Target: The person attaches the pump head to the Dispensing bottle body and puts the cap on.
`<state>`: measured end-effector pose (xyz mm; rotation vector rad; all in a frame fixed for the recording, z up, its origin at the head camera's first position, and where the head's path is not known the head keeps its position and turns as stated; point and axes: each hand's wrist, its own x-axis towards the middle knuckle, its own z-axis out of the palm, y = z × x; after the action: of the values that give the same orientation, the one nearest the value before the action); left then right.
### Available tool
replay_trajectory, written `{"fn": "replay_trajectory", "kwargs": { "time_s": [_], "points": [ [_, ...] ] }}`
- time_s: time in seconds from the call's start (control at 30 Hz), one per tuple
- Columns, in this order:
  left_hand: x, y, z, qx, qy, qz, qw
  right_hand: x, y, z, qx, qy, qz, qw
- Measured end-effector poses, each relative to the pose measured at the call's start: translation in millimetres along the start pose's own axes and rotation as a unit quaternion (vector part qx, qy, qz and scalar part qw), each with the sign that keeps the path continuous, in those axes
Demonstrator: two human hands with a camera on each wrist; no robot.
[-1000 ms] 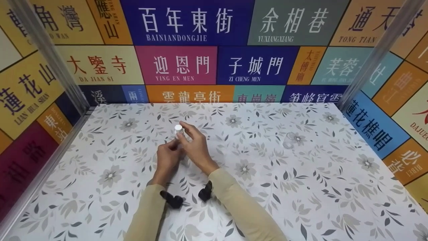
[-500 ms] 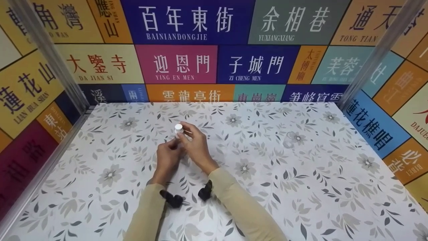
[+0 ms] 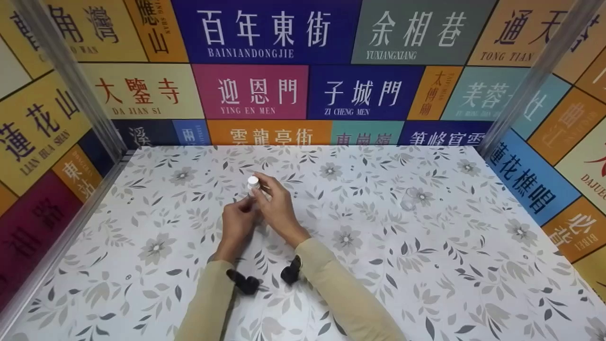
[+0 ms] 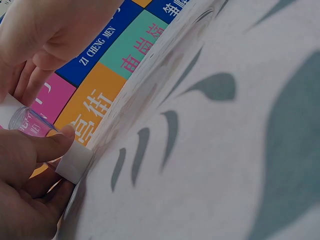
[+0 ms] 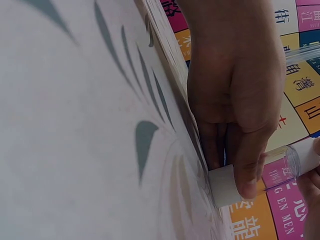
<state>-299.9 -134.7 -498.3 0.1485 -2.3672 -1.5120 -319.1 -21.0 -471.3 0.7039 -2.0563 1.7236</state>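
Note:
Both hands hold a clear, see-through tube [image 4: 31, 121] that has a white cap at each end. It stands upright at the left-centre of the table. My left hand [image 3: 237, 220] pinches the lower white cap [image 4: 75, 162] between thumb and fingers, right at the table surface. Higher up, my right hand [image 3: 280, 206] has its fingers and thumb around the upper white cap [image 3: 253, 180], whose top shows in the head view. In the right wrist view, the clear middle [image 5: 278, 167] shows between the two hands. Whether anything is inside the tube is hard to tell.
A clear, round, see-through object [image 3: 408, 200] sits on the table to the right of the hands. The table [image 3: 450, 284] has a white leaf-and-flower cover. Colourful panels [image 3: 248, 92] with characters stand behind it and at both sides, with metal posts [image 3: 532, 76] at the corners.

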Motion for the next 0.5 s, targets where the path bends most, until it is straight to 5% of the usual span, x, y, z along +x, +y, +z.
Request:
{"fn": "replay_trajectory", "kwargs": {
  "time_s": [0.5],
  "points": [
    [0.1, 0.8, 0.1, -0.011, -0.016, -0.04, 0.999, 1.4, -3.1, -0.9, -0.015, 0.035, 0.002, 0.999]
  ]
}}
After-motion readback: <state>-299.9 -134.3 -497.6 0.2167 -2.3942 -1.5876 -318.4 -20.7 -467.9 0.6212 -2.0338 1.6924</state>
